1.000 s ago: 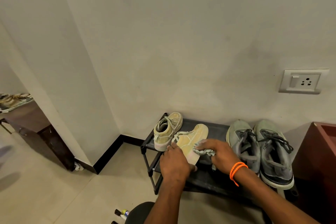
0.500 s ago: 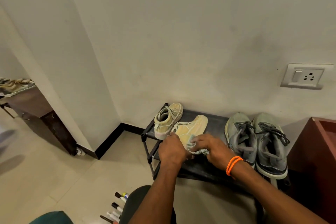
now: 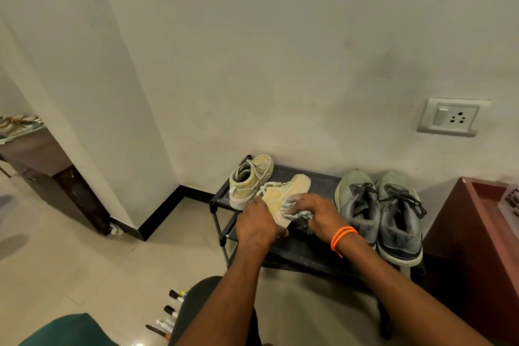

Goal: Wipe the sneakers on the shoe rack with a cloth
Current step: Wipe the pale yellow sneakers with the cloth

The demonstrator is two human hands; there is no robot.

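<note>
Head view is showing my two forearms reaching forward over my dark-trousered knee [image 3: 202, 306], with a row of markers [image 3: 168, 317] lying on the tiled floor [image 3: 84, 261] to its left. My left hand [image 3: 257, 223] is closing around the heel end of a tan sneaker [image 3: 283, 194], steadying it on the top shelf of the black shoe rack [image 3: 297, 250]. My right hand [image 3: 317, 213], with an orange band [image 3: 341, 236] on its wrist, is gripping a bunched grey cloth [image 3: 297, 212] and pressing it against that sneaker's side. Just behind, its tan partner [image 3: 250, 177] is standing at the rack's left end. To the right, a pair of grey sneakers [image 3: 382, 211] is sitting side by side, beside a reddish cabinet [image 3: 471, 233]. Farther up, a wall socket [image 3: 452, 116] is showing on the white wall [image 3: 280, 50].
</note>
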